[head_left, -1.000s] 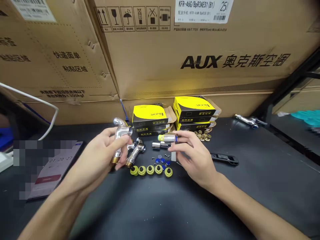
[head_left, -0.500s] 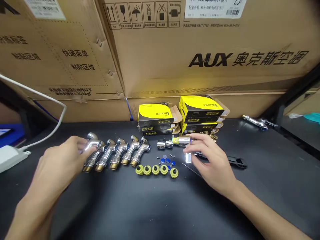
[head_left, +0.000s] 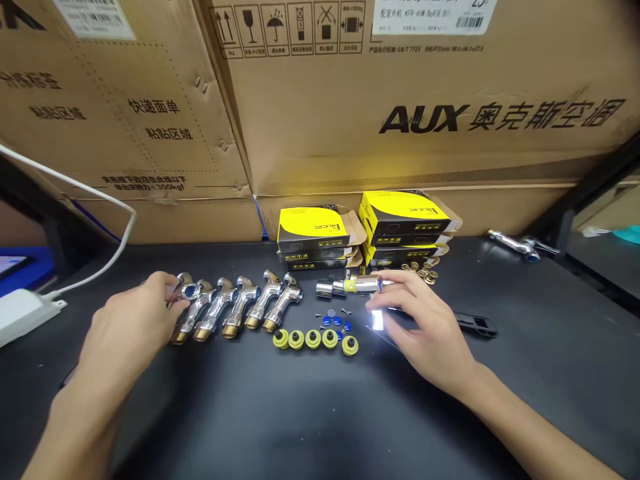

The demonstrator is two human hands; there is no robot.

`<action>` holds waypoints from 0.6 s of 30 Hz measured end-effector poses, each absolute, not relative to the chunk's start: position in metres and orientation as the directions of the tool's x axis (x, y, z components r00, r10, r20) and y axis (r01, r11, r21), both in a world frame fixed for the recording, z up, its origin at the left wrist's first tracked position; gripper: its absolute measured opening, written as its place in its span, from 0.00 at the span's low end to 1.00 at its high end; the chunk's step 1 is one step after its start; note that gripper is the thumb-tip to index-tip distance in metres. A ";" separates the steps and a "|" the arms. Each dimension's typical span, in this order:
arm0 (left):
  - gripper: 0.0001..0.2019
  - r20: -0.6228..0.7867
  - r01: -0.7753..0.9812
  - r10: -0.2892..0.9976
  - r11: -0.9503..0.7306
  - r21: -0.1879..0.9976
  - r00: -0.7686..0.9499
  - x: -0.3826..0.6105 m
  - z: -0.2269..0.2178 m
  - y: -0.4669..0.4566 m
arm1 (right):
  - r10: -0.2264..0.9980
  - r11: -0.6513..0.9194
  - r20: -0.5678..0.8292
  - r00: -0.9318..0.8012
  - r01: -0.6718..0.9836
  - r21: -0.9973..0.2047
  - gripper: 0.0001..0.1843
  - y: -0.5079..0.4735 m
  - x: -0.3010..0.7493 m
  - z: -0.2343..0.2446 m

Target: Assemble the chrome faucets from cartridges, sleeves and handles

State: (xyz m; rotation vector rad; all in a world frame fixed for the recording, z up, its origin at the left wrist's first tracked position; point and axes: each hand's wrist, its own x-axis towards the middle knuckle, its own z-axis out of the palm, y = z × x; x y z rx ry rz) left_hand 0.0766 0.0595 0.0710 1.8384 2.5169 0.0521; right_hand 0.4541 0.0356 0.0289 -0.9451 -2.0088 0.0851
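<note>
Left fingers (head_left: 176, 310) partly hide the leftmost faucet body (head_left: 191, 292).

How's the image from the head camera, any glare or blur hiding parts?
Head view: glare whites out a small flat piece at the right hand; bright highlights streak the chrome faucet bodies; a yellow glow tints the cardboard carton behind the yellow-and-black faucet boxes; the carton's white label has fine print too soft to read.

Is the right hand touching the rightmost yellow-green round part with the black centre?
Apart. The head view shows a strip of black tabletop between the right hand and the rightmost yellow-green round part.
</note>
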 end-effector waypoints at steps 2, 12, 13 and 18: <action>0.25 -0.051 0.949 0.948 0.314 -0.008 -0.314 0.080 0.073 0.059 | 0.649 0.707 0.694 -0.313 0.586 -0.397 0.14 0.035 0.454 0.029; 0.26 0.033 0.977 0.979 0.202 -0.075 -0.200 0.075 0.070 0.054 | 0.664 0.694 0.684 -0.301 0.590 -0.414 0.14 0.034 0.454 0.029; 0.25 0.054 0.977 0.979 0.201 -0.073 -0.197 0.077 0.071 0.054 | 0.668 0.691 0.683 -0.295 0.587 -0.422 0.14 0.034 0.453 0.028; 0.18 0.284 0.982 0.952 0.067 0.177 -0.116 0.112 0.072 0.053 | 0.677 0.694 0.671 -0.302 0.565 -0.446 0.14 0.034 0.452 0.026</action>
